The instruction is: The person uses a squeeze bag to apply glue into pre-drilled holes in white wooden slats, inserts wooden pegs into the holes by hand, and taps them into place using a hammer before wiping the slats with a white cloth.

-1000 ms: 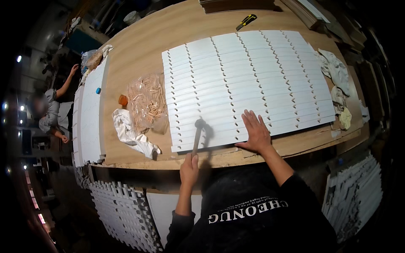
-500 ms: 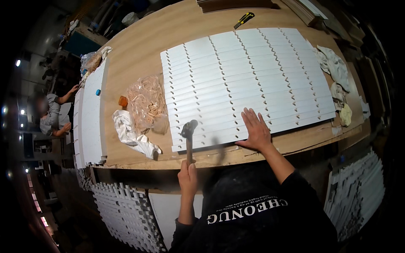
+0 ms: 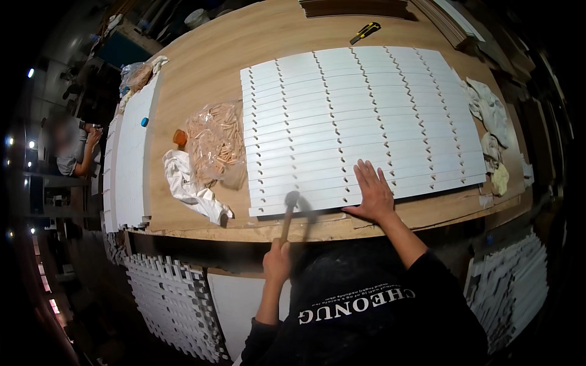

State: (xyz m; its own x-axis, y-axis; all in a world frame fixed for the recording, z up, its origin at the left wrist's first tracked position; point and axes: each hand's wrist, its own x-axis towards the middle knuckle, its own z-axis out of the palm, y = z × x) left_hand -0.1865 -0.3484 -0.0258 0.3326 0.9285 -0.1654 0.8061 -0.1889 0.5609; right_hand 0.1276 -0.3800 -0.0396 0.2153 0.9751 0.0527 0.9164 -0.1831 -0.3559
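My left hand (image 3: pixel 277 262) is closed round the wooden handle of a hammer (image 3: pixel 286 226). The dark hammer head, a little blurred, is over the near edge of a row of white boards (image 3: pixel 342 131) lying side by side. Short wooden dowels (image 3: pixel 377 110) stick up from the boards in several lines. With fingers spread, my right hand (image 3: pixel 375 198) lies flat on the nearest boards, to the right of the hammer. Whether the hammer head touches a dowel, I cannot tell.
Left of the boards are a clear plastic bag of dowels (image 3: pixel 215 143), an orange cap (image 3: pixel 180 137) and a white cloth (image 3: pixel 186 186). A yellow-black utility knife (image 3: pixel 366 32) lies at the back. More cloths (image 3: pixel 488 110) lie at right. Another person (image 3: pixel 70 146) works far left beside white boards (image 3: pixel 137 165).
The hammer head has swung down and to the right, nearer the front edge of the boards. My right hand stays flat in place. The other person's arms have shifted.
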